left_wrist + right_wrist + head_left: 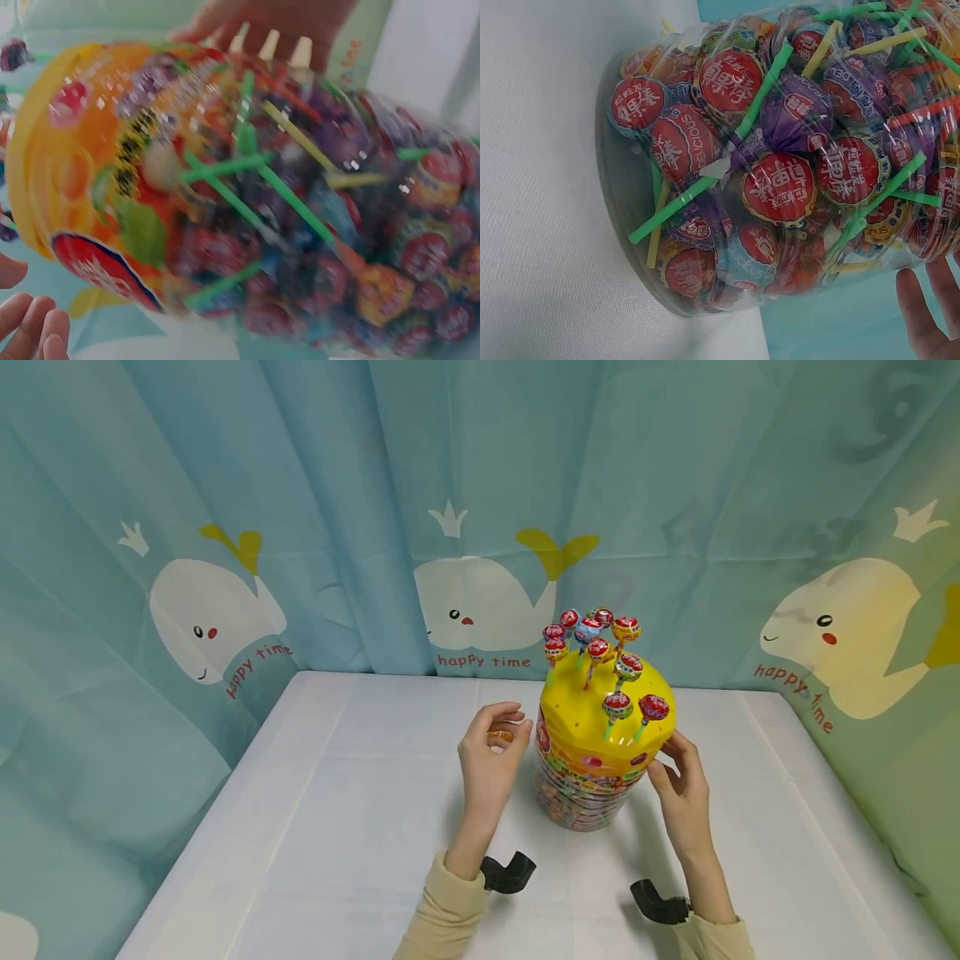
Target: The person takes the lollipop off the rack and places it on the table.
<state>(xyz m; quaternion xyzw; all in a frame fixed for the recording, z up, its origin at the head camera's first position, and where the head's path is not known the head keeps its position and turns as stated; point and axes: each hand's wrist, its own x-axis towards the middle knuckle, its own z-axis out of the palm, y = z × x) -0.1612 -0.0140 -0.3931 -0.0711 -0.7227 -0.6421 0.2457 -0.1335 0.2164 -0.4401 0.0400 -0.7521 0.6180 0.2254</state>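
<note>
A clear plastic jar [581, 793] stands upright, full of wrapped lollipops [780, 187] with coloured sticks. Several lollipops [598, 650] are stuck upright in its yellow lid [570, 706]. My left hand [491, 760] is beside the jar's left side, just apart from it, fingers curled toward the thumb. A small orange item [500, 737] shows among those fingers; its kind is unclear. In the left wrist view the left fingers [34, 326] stay apart from the jar's label [105, 262]. My right hand [686, 793] touches the jar's right side below the lid, thumb nearest me, fingers extended.
The jar stands on a table with a white cloth [360, 827]. Behind and at both sides hangs a blue-green curtain [337, 460] with whale prints. Black curved mounts [510, 872] are worn at both wrists.
</note>
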